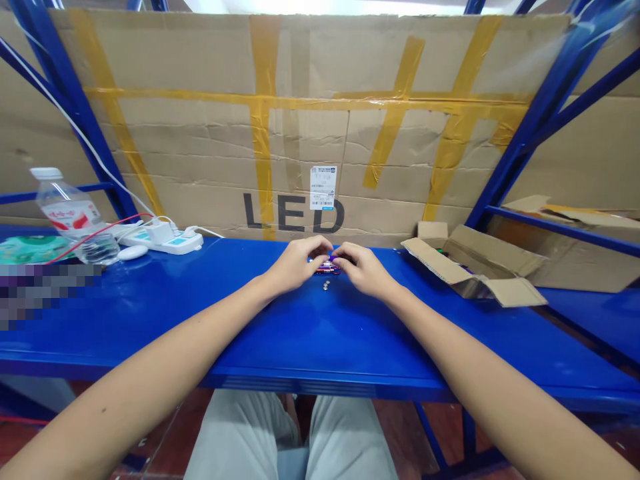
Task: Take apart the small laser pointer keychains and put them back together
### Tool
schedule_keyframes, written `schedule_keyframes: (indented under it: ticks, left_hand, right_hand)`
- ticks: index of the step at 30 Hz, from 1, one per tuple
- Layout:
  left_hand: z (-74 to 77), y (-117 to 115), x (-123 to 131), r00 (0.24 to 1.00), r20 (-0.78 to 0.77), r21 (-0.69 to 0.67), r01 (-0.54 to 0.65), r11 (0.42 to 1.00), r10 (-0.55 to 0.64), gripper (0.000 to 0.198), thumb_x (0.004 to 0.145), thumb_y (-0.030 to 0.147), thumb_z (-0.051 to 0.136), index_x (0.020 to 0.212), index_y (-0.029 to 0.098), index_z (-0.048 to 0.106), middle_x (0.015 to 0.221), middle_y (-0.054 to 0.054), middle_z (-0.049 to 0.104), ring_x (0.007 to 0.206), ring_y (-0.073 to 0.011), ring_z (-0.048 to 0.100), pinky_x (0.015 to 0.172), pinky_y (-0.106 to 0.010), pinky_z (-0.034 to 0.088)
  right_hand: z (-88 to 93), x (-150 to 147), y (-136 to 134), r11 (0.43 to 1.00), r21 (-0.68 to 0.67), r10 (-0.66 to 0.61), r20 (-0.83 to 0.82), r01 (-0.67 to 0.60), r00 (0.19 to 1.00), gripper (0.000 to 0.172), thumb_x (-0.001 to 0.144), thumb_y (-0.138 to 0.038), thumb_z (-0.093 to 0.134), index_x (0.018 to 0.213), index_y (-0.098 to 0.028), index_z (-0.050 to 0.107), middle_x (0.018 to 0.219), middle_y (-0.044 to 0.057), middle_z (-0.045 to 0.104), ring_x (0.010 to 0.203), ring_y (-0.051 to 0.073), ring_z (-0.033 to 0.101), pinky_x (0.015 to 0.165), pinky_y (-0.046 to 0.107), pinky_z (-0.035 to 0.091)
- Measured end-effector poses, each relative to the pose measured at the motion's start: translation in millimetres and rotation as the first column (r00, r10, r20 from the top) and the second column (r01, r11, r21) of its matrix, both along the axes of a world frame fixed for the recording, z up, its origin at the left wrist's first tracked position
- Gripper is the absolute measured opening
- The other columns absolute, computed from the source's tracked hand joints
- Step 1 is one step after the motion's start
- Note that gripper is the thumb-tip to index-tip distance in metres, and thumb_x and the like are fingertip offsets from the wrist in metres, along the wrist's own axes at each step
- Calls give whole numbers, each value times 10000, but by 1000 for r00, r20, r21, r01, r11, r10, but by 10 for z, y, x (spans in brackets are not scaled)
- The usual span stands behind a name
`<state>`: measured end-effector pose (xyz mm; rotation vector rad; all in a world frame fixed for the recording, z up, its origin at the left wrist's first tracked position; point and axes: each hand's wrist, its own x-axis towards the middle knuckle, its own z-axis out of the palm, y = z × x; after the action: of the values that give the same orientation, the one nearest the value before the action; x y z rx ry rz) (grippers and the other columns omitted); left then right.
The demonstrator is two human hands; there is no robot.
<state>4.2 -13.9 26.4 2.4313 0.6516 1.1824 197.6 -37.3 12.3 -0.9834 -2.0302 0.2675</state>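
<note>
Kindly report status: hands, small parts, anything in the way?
Left hand, right hand at small purple item, grips unclear. Small metallic pieces on table, near side. Open carton right, not obstructing.

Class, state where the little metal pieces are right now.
In the head view, the little metal pieces lie near the middle of the blue table, just on the person's side of the left hand and right hand.

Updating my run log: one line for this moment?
left hand, right hand: at small purple item | small metallic pieces: on blue table | open cardboard box: at right
</note>
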Motion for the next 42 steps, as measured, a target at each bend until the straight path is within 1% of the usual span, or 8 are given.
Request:
schedule_keyframes:
  ticks: [2, 6, 10, 17, 22, 30, 36, 42]
  left_hand:
    - [1, -1, 0, 1000, 0, 1, 5, 1000, -5, 159, 817, 110, 538, 939, 168, 622, 870, -27, 688, 795, -146, 625, 747, -284, 492]
    - [10, -12, 5, 1000, 10, -24, 7, 1000, -7, 149, 823, 129, 549, 951, 171, 614, 863, -24, 682, 781, -147, 620, 724, -279, 491]
    - [28, -26, 0, 1000, -12, 0, 5, 1000, -5, 124, 830, 136, 555, 939, 173, 603, 864, -19, 677, 799, -148, 624, 745, -279, 489]
    - [49, -53, -19, 994, -103, 106, -12, 994, 23, 106, 862, 134, 529, 930, 189, 588, 902, -20, 686, 831, -149, 634, 758, -274, 476]
    - [19, -35, -10, 993, -112, 97, -11, 995, 22, 109, 860, 140, 528, 936, 183, 594, 903, -27, 685, 825, -151, 633, 743, -275, 477]
    - [-38, 7, 37, 996, 69, -198, -44, 979, 58, 87, 790, 166, 592, 869, 157, 625, 804, -13, 668, 736, -139, 614, 674, -259, 490]
    - [-24, 59, 39, 985, 169, -393, 47, 918, 22, 130, 751, 198, 679, 857, 141, 629, 746, -2, 656, 658, -117, 600, 639, -260, 497]
    - [-39, 83, 55, 965, 261, -539, 122, 834, 28, 83, 762, 122, 675, 826, 130, 624, 635, 13, 635, 592, -117, 606, 622, -277, 512]
  right_hand:
    - [-10, -16, -6, 1000, 26, -15, 5, 15, 1000, 65, 865, -243, 565, 874, -186, 595, 885, 57, 607, 816, 185, 558, 759, 331, 432]
    - [-45, -30, 0, 998, 52, -27, -21, 29, 999, 150, 790, -235, 649, 885, -199, 539, 897, 46, 584, 812, 184, 536, 726, 316, 433]
    - [-26, -11, -8, 999, 46, -2, -46, 4, 999, 76, 830, -226, 606, 790, -194, 551, 803, 28, 573, 747, 170, 530, 699, 305, 420]
    - [57, -13, -65, 998, -51, 46, 6, -46, 999, 171, 895, -252, 536, 762, -179, 615, 805, 48, 638, 769, 179, 569, 740, 315, 424]
    - [49, -15, -56, 996, -82, 49, 34, -46, 998, 219, 912, -248, 502, 741, -175, 617, 794, 49, 652, 773, 181, 582, 744, 316, 429]
    - [32, 15, -8, 999, -43, -1, 96, 5, 995, 220, 937, -275, 499, 900, -188, 698, 927, 72, 711, 867, 207, 622, 799, 335, 438]
    - [7, 22, 27, 998, -57, -17, 26, 19, 1000, 221, 939, -246, 485, 1013, -184, 684, 1058, 91, 714, 970, 219, 633, 863, 349, 447]
    - [9, 11, 17, 996, -87, -7, -6, 7, 1000, 201, 940, -288, 479, 931, -181, 649, 962, 69, 707, 892, 200, 624, 818, 330, 454]
